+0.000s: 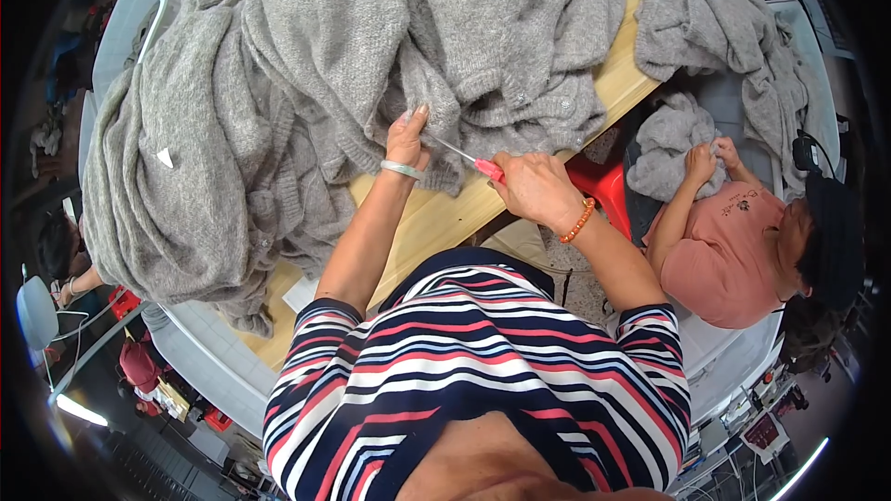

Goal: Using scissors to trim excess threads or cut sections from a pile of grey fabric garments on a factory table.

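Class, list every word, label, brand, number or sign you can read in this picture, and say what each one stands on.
No text can be read clearly.
Dark print on the co-worker's pink shirt: too small to make out.
Small white tag or scrap on the grey knitwear: no legible writing.
White paper by the pale wooden table: nothing legible.

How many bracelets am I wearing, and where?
2: a pale bangle on your left wrist, and an orange beaded bracelet on your right wrist.
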Demonstrator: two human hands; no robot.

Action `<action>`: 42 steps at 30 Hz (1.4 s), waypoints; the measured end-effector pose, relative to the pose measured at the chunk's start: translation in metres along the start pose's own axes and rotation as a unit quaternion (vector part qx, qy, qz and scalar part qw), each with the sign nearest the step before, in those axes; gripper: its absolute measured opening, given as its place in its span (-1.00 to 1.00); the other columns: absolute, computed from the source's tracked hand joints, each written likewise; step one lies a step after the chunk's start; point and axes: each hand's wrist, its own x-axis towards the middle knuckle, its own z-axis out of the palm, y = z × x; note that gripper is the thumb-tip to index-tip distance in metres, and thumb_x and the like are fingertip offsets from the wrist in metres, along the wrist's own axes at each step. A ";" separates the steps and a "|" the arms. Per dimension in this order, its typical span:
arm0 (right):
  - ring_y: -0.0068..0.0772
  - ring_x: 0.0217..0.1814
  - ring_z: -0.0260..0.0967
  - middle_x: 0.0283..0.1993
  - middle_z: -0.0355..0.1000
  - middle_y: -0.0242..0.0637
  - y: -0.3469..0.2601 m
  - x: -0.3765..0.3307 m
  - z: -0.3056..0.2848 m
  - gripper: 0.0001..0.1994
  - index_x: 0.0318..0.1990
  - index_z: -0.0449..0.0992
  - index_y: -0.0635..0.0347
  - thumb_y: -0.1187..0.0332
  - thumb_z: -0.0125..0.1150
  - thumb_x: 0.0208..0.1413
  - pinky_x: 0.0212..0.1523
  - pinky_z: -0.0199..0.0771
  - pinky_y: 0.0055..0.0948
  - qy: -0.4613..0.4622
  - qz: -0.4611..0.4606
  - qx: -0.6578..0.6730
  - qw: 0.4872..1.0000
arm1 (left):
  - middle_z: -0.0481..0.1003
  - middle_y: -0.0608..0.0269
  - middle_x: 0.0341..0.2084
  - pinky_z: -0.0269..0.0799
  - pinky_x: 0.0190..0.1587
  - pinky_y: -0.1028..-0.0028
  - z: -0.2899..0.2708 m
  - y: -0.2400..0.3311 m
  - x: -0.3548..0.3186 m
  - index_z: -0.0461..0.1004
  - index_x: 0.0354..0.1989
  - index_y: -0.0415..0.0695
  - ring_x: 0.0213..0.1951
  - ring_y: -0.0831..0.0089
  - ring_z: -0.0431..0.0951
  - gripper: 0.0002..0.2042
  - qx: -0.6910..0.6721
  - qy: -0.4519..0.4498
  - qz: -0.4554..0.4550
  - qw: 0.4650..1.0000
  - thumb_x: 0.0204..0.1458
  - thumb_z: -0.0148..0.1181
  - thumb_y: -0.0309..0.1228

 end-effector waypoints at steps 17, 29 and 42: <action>0.10 -0.34 0.47 -0.47 0.47 0.06 0.009 -0.008 -0.001 -0.76 -0.19 0.45 0.19 0.23 0.14 0.08 -0.29 0.44 -0.03 0.034 0.027 0.010 0.999 | 0.53 0.33 -0.30 0.44 -0.18 0.44 0.020 0.004 -0.017 0.44 -0.18 -0.13 -0.27 0.53 0.52 -0.85 -0.008 -0.010 -0.014 1.000 0.10 0.19 -0.42; 0.15 -0.35 0.46 -0.45 0.48 0.05 0.026 -0.015 -0.004 -0.79 -0.24 0.43 0.17 0.26 0.16 0.05 -0.31 0.45 -0.01 0.074 0.073 0.037 0.994 | 0.53 0.39 -0.42 0.31 -0.52 0.67 0.018 0.006 -0.029 0.46 -0.29 -0.11 -0.51 0.68 0.46 -0.90 0.085 0.008 0.016 0.996 0.05 0.24 -0.46; 0.14 -0.32 0.45 -0.42 0.48 0.02 0.024 -0.016 -0.001 -0.77 -0.19 0.44 0.16 0.27 0.17 0.05 -0.28 0.45 -0.01 0.066 0.077 0.048 0.994 | 0.53 0.20 -0.46 0.45 -0.45 0.59 0.029 0.028 -0.032 0.44 -0.28 -0.27 -0.49 0.47 0.54 -0.91 0.024 -0.004 -0.042 0.999 0.08 0.16 -0.52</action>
